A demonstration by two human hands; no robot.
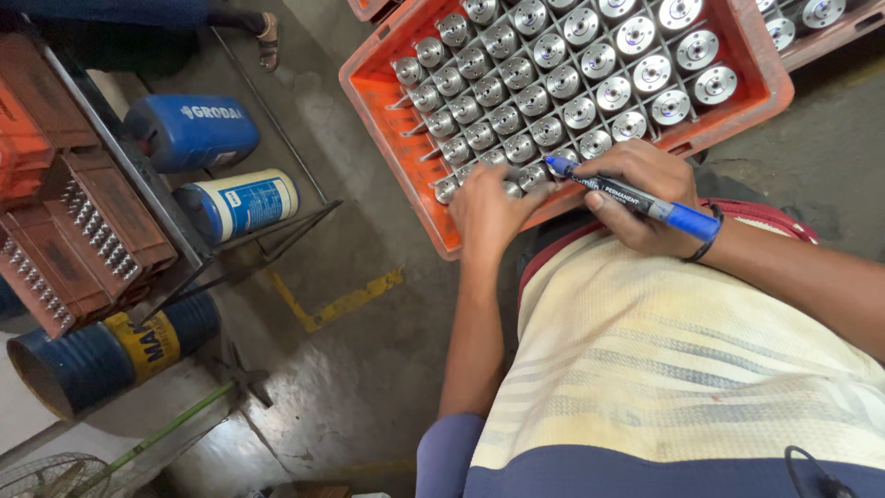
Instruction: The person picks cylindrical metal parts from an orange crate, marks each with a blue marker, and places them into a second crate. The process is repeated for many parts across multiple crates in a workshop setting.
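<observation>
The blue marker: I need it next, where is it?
Head view, right of centre: the blue marker is in the right hand, tip over the orange crate's near row.

Metal parts (544,88) in rows in crate (387,83), drums (221,171) to its left.

One orange crate (369,88) of metal parts (580,112), one blue marker (636,198), three drums (194,132), two hands (489,210).

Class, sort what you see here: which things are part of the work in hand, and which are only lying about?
In use:
left hand on the metal parts
right hand holding the blue marker
orange crate

Lying about:
blue drums
second crate of parts
green pole
</observation>
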